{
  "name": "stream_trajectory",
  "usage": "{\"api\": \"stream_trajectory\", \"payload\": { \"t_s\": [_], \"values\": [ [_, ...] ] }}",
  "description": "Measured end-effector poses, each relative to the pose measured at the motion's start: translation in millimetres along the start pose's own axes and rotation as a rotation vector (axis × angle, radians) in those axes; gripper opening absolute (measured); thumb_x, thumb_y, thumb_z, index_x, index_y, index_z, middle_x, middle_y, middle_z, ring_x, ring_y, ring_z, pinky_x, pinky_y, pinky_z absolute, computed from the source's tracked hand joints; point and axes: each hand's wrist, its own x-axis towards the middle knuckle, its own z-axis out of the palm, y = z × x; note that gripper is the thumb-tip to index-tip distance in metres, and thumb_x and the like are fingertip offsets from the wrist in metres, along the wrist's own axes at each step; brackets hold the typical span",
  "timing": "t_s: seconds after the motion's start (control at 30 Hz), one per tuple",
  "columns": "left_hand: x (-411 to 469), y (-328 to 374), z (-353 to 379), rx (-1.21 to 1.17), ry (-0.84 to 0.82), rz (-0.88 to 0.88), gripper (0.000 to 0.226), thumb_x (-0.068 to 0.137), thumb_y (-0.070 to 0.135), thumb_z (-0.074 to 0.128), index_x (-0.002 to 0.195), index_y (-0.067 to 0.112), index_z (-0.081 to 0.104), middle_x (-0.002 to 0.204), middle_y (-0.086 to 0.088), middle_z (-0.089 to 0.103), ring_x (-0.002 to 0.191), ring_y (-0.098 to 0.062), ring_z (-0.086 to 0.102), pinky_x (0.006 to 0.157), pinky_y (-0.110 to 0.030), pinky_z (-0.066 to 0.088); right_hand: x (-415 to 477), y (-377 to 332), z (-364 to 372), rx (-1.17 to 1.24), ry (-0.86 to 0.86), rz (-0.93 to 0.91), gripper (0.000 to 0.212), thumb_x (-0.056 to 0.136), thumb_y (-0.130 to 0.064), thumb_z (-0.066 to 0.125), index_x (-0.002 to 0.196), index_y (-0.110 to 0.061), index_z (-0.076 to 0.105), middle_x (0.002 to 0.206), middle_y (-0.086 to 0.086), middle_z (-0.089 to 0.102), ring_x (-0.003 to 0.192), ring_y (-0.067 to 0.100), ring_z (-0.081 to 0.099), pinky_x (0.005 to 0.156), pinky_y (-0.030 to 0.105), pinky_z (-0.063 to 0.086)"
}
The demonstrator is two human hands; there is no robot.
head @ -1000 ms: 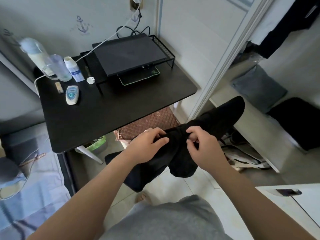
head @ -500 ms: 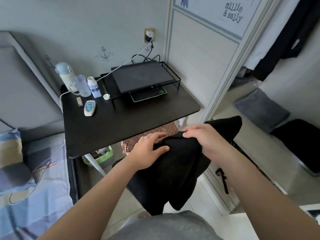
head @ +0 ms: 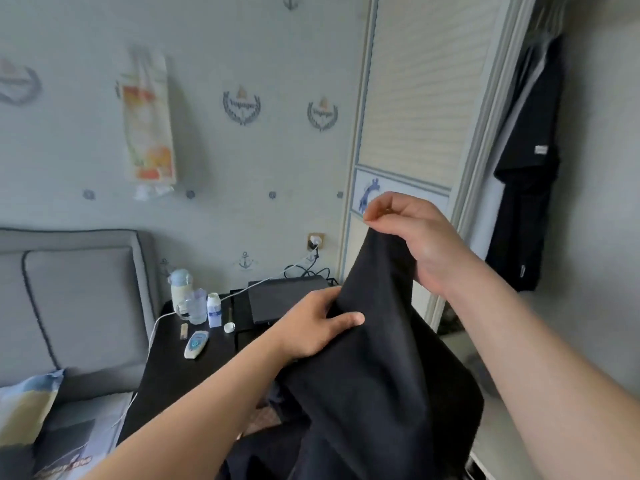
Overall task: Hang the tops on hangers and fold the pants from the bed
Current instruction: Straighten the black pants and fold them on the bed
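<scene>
We are holding the black garment (head: 374,358) up in front of us, above and just right of the black desk (head: 180,368), with its bulk drooping below the desk top. Our right hand (head: 408,233) is pinching a top edge between thumb and curled fingers. Our left hand (head: 311,327), lower and over the desk's right end, is gripping a fold with the thumb lying across the cloth. We are judging the fabric soft, limp and light, since it is sagging wherever unsupported. Taking it along a hem or seam, hands well apart, is looking like the best way to spread it. We cannot tell whether it is a top or pants.
</scene>
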Motion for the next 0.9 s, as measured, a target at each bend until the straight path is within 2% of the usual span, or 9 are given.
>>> {"api": "stream_trajectory", "payload": {
  "t_s": [0.03,0.13,0.23,0.43,0.53,0.6,0.7,0.8,0.9],
  "values": [
    [5,17,-6,0.055,0.091,0.032,0.008,0.098,0.024,0.065,0.104,0.029,0.067,0.098,0.019,0.073,0.096,0.003,0.066,0.087,-0.025,0.050,4,-17,-6,0.008,-0.002,-0.036,0.035,0.091,0.005,0.057,0.072,-0.022,0.069,0.073,-0.006,0.063,0.070,0.010,0.056,0.069,0.025,0.040],
    [16,71,-35,0.232,0.412,0.108,0.021,0.100,0.022,0.060,0.081,0.031,0.062,0.077,0.016,0.066,0.079,-0.004,0.061,0.070,-0.021,0.042,13,-68,-21,0.026,-0.038,-0.117,0.030,0.094,-0.003,0.060,0.078,-0.025,0.072,0.075,0.002,0.060,0.069,0.018,0.056,0.063,0.026,0.044],
    [21,128,-72,0.339,0.608,0.137,0.021,0.103,0.018,0.053,0.095,0.007,0.069,0.091,-0.008,0.071,0.091,-0.023,0.062,0.075,-0.031,0.042,25,-117,-27,-0.008,-0.046,-0.206,0.022,0.095,-0.007,0.063,0.084,-0.023,0.072,0.079,0.003,0.061,0.069,0.015,0.059,0.063,0.025,0.046],
    [2,232,-149,0.425,0.940,0.145,0.020,0.103,0.022,0.048,0.107,0.010,0.063,0.097,-0.004,0.067,0.092,-0.023,0.057,0.074,-0.032,0.039,57,-203,-3,-0.061,-0.048,-0.374,0.018,0.096,-0.007,0.062,0.086,-0.020,0.071,0.080,0.003,0.066,0.077,0.021,0.061,0.073,0.033,0.047],
    [-22,272,-187,0.485,1.053,0.196,0.018,0.103,0.022,0.048,0.086,0.022,0.055,0.079,0.004,0.060,0.073,-0.011,0.054,0.059,-0.013,0.037,72,-241,24,-0.047,-0.052,-0.478,0.021,0.095,-0.010,0.062,0.083,-0.023,0.071,0.079,0.001,0.065,0.079,0.022,0.059,0.076,0.035,0.044],
    [-42,297,-212,0.544,1.132,0.236,0.024,0.103,0.022,0.049,0.080,0.027,0.050,0.074,0.011,0.057,0.070,0.001,0.050,0.054,-0.006,0.035,80,-266,46,-0.032,-0.052,-0.555,0.021,0.095,-0.011,0.062,0.082,-0.024,0.071,0.077,-0.001,0.064,0.079,0.020,0.057,0.076,0.034,0.042],
    [-82,330,-246,0.657,1.237,0.240,0.021,0.103,0.024,0.049,0.082,0.025,0.052,0.075,0.008,0.058,0.071,-0.010,0.055,0.057,-0.014,0.038,90,-297,85,-0.010,-0.085,-0.651,0.019,0.096,-0.013,0.061,0.084,-0.025,0.070,0.079,-0.002,0.064,0.078,0.015,0.057,0.074,0.030,0.044],
    [-133,357,-277,0.800,1.310,0.222,0.019,0.103,0.025,0.049,0.094,0.012,0.058,0.085,-0.005,0.065,0.083,-0.026,0.059,0.073,-0.037,0.047,96,-321,131,0.040,-0.137,-0.712,0.017,0.096,-0.016,0.062,0.085,-0.026,0.070,0.077,-0.006,0.063,0.068,0.003,0.055,0.063,0.016,0.044],
    [-195,376,-305,0.977,1.385,0.154,0.020,0.104,0.030,0.046,0.095,0.015,0.057,0.083,-0.003,0.065,0.077,-0.022,0.059,0.064,-0.034,0.042,93,-344,188,0.119,-0.186,-0.754,0.017,0.095,-0.016,0.062,0.084,-0.027,0.070,0.069,-0.011,0.059,0.054,-0.006,0.049,0.052,0.006,0.038]
  ]
}}
